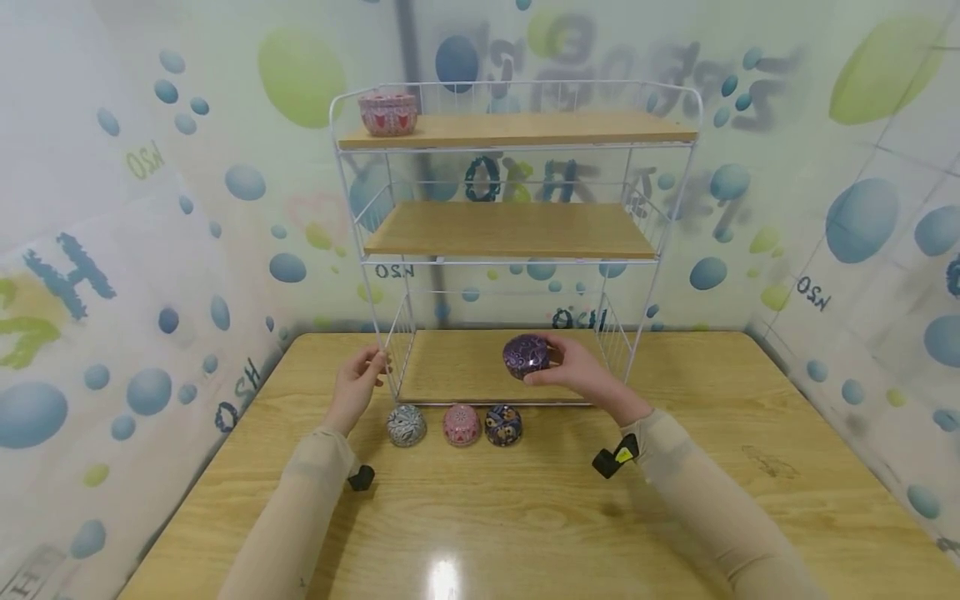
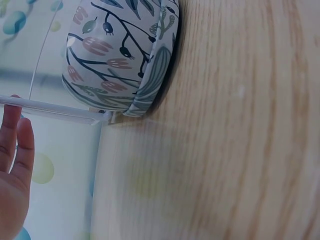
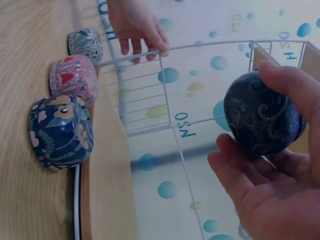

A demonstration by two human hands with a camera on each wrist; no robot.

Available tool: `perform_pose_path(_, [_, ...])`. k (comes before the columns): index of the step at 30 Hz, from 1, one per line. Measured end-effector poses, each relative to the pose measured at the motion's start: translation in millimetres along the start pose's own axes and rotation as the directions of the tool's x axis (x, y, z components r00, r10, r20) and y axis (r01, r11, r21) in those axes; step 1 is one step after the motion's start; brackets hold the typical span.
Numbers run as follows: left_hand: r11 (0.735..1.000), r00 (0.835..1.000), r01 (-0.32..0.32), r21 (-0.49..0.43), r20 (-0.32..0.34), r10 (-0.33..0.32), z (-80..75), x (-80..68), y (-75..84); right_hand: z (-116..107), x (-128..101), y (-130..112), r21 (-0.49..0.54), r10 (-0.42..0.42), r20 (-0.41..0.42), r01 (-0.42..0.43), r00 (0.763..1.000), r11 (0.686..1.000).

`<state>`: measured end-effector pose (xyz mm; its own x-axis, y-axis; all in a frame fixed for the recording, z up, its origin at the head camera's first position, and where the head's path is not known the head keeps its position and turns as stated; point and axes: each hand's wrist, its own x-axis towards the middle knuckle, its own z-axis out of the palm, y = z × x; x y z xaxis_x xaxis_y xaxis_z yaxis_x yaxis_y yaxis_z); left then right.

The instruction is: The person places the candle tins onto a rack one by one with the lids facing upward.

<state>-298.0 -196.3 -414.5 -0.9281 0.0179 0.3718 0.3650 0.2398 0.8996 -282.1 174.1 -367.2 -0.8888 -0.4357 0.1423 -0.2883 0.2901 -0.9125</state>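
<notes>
A round dark purple tin (image 1: pixel 526 357) with a swirling pattern is held in the air by my right hand (image 1: pixel 573 367), before the lowest shelf. In the right wrist view, the thumb lies on top of the tin (image 3: pixel 257 112) and the fingers curl beneath it. My left hand (image 1: pixel 358 387) is at the left front post of the white wire shelf rack (image 1: pixel 370 312), fingertips around it. On the table before the rack stand a grey-white leaf-patterned tin (image 1: pixel 407 426), a pink tin (image 1: pixel 461 425) and a navy floral tin (image 1: pixel 503 425).
A pink and red tin (image 1: pixel 388 114) sits at the left end of the top shelf (image 1: pixel 525 129). Below it is the wooden middle shelf (image 1: pixel 513 229), then the bottom shelf (image 1: pixel 457 367). The rack stands at the back of the wooden table (image 1: pixel 487 517), against a patterned wall.
</notes>
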Motion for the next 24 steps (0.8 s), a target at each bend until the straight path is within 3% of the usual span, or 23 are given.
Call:
perform_pose_path(19, [1.000, 0.999, 0.026, -0.002, 0.020, -0.026, -0.3, 0.2, 1.6, -16.9, 5.5, -52.1, -0.032, -0.104, -0.011, 0.104, 0.994, 0.994])
perform_pose_path(24, [0.999, 0.999, 0.030, -0.022, 0.016, -0.030, -1.6, 7.2, -16.8, -19.0, 6.9, -62.9, -0.048, -0.114, -0.018, 0.113, 0.993, 0.992])
